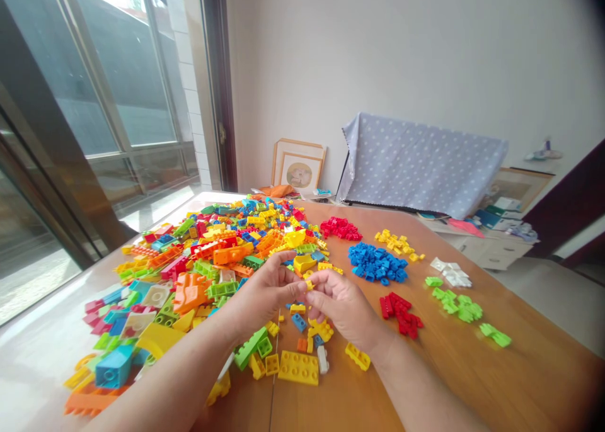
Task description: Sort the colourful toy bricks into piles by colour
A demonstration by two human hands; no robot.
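Observation:
Between my two hands, over the front of the brick heap, is a small yellow toy brick (309, 285). My left hand (271, 287) pinches it from the left with thumb and forefinger. From the right, my right hand (338, 300) grips the same brick with thumb and fingertips. Below the hands lie a flat yellow brick with studs (299, 368), a white brick (322, 359) and a small blue brick (299, 322). Another yellow brick (358, 356) rests under my right wrist.
A big mixed heap of bricks (189, 293) covers the table's left side. Sorted piles stand to the right: pink-red (340, 228), blue (377, 263), yellow (399, 244), dark red (401, 314), white (452, 272) and light green (456, 305). Behind hangs a dotted cloth (420, 164).

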